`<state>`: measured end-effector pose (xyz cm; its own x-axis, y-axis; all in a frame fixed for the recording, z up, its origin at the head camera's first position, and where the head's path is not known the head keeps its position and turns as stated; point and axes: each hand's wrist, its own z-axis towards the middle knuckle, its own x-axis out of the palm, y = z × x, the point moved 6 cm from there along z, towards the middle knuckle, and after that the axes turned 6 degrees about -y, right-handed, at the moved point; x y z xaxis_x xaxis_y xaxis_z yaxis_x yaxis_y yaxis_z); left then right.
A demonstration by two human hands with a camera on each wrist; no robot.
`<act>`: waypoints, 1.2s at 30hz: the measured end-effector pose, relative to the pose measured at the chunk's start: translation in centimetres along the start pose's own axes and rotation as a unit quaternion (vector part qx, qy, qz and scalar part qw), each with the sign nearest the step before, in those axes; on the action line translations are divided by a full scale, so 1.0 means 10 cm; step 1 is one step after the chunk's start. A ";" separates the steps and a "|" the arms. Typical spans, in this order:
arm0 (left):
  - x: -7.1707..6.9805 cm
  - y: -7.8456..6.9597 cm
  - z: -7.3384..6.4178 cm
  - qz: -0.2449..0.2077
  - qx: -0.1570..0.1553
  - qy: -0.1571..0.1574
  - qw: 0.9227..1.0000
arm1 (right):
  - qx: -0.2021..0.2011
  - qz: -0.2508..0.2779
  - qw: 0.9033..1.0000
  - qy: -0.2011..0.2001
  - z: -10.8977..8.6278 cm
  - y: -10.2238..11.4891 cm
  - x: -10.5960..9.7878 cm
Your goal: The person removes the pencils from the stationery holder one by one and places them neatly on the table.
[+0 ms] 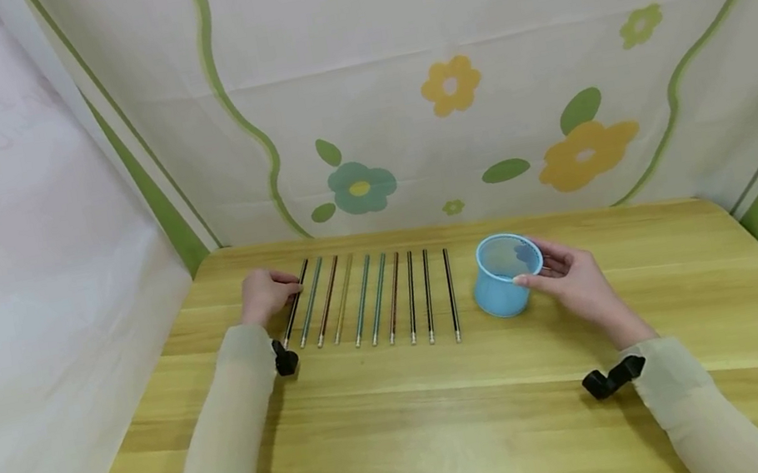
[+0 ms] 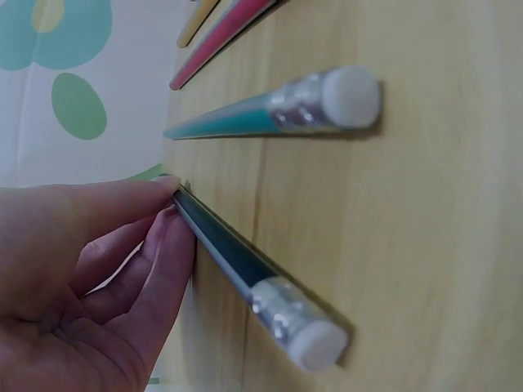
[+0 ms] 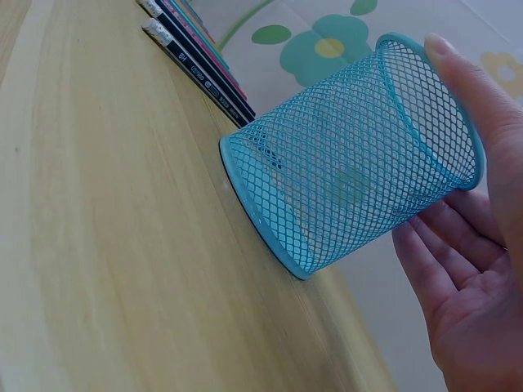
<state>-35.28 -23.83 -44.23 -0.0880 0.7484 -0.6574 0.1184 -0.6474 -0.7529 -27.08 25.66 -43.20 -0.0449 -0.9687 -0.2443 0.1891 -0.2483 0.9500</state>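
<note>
At the left end of a row of pencils, my left hand (image 1: 266,294) pinches a black pencil (image 1: 292,318) between thumb and fingers. That pencil (image 2: 225,241) lies along the table, its white eraser towards the camera in the left wrist view. Beside it lies a teal pencil (image 2: 233,120). My right hand (image 1: 580,284) holds a light blue mesh pencil cup (image 1: 500,297) by the rim, thumb on the near side and fingers at the far right. In the right wrist view the cup (image 3: 327,171) stands on its base with no pencil visible in it.
Several more pencils, teal, dark red, yellowish and black, lie side by side between the left hand and the cup, the rightmost black pencil (image 1: 451,291) nearest the cup. The wooden table (image 1: 414,433) ends at a flower-patterned cloth wall (image 1: 390,125) behind.
</note>
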 end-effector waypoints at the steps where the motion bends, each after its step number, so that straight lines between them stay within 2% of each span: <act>1: 0.00 0.00 0.00 -0.001 0.001 0.000 1.000 | 0.000 -0.001 1.000 0.000 -0.01 0.00 0.00; 13: -0.02 -0.02 -0.04 -0.029 0.000 0.004 1.000 | -0.006 0.009 1.000 -0.001 0.02 0.03 0.00; 17: -0.05 -0.01 -0.07 -0.049 0.009 -0.006 0.999 | -0.007 0.008 1.000 0.001 0.02 0.01 0.00; 22: -0.19 -0.01 -0.10 -0.062 0.057 -0.033 0.996 | -0.006 0.006 1.000 0.003 0.01 0.02 0.01; 25: -0.32 -0.04 -0.16 -0.030 0.089 -0.039 0.995 | -0.008 0.007 1.000 0.002 0.01 0.02 0.02; 28: -0.43 -0.06 -0.26 0.022 0.114 -0.031 0.993 | -0.008 0.010 1.000 0.001 0.01 0.02 0.03; 30: -0.48 -0.07 -0.32 0.067 0.138 -0.027 0.988 | -0.008 0.011 1.000 0.000 0.01 0.02 0.03; 31: -0.50 -0.07 -0.34 0.095 0.158 -0.028 0.983 | -0.008 0.011 1.000 0.000 0.01 0.02 0.03; 33: -0.52 -0.06 -0.40 0.159 0.199 -0.028 0.967 | -0.009 0.011 1.000 0.000 0.01 0.02 0.03; 36: -0.52 0.00 -0.49 0.246 0.245 -0.030 0.937 | -0.012 0.013 1.000 0.001 -0.01 0.03 0.03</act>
<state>-29.95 -27.02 -40.65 -0.1982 0.3426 -0.9183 -0.3080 -0.9112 -0.2735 -26.95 25.29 -43.03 -0.0370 -0.9746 -0.2210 0.2139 -0.2237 0.9509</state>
